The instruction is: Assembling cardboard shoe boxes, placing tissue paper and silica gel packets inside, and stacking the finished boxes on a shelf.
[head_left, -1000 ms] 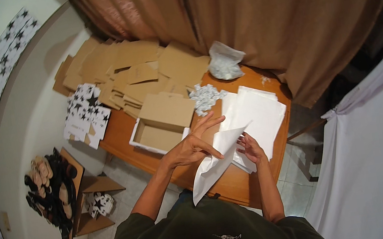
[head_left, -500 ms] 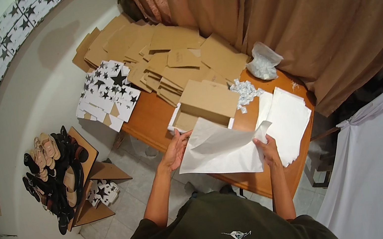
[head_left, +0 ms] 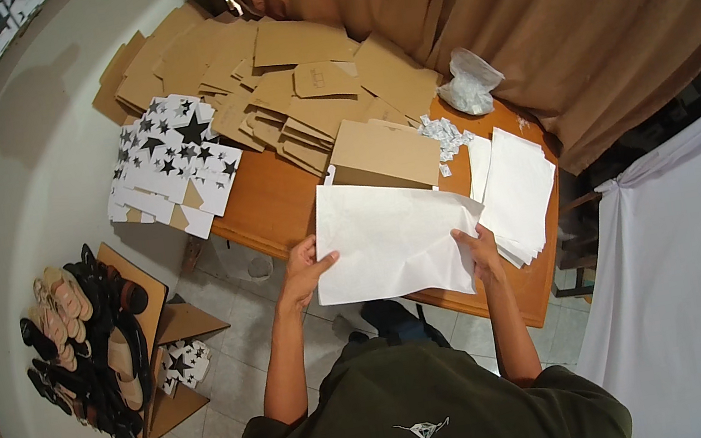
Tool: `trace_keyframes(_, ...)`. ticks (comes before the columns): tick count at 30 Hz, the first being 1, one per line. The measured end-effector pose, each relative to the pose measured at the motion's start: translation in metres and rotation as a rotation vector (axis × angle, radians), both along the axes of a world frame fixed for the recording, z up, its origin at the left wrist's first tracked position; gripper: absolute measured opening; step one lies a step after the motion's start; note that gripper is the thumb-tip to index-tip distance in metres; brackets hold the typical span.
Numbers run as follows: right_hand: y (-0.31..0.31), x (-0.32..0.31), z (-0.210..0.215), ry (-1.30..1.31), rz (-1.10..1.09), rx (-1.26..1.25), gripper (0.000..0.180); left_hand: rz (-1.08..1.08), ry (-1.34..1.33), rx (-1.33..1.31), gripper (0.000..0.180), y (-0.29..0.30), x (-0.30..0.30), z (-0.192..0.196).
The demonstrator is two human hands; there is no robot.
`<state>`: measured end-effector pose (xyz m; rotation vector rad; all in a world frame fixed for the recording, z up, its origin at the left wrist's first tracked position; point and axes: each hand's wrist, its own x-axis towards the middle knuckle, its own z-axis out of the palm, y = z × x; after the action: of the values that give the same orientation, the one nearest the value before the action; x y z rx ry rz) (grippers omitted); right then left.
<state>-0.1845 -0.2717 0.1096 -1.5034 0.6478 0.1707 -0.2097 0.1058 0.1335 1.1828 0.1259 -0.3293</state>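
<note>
A large sheet of white paper (head_left: 391,240) is stretched between my two hands over the table's near edge. My left hand (head_left: 308,272) grips its left edge, thumb on top. At the right edge, my right hand (head_left: 479,252) pinches the paper, which creases and curls there. Just beyond the sheet stands a brown cardboard box (head_left: 384,154) with its lid raised; the paper hides most of its inside. A stack of white paper sheets (head_left: 519,192) lies to the right of the box. Small white packets (head_left: 446,138) are heaped behind that stack.
Flattened brown cardboard pieces (head_left: 301,80) cover the table's far side. White star-patterned cardboard (head_left: 172,160) sits at its left end. A clear plastic bag (head_left: 471,85) rests at the far right, by brown curtains (head_left: 595,24). Several shoes (head_left: 86,343) crowd a low stand at left.
My left hand, open beside the sheet before, has closed on its left edge. The paper is now pulled flatter and squarer, and covers the box's near opening. The view has shifted slightly.
</note>
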Motion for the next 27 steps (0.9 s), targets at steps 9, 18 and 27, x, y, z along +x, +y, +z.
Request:
trace_keyframes(9, -0.016, 0.050, -0.033, -0.125, -0.028, -0.061, 0.028, 0.094, -0.089, 0.423, 0.029, -0.003, 0.102, -0.041)
trace_keyframes(18, 0.009, 0.083, -0.037, -0.227, -0.016, -0.572, 0.042, 0.148, -0.270, 1.200, 0.031, -0.011, 0.143, -0.056)
trace_keyframes(27, 0.059, 0.079, 0.001, -0.481, 0.745, -1.111, 0.043, -0.430, -0.750, 1.162, 0.035, -0.049, 0.144, -0.020)
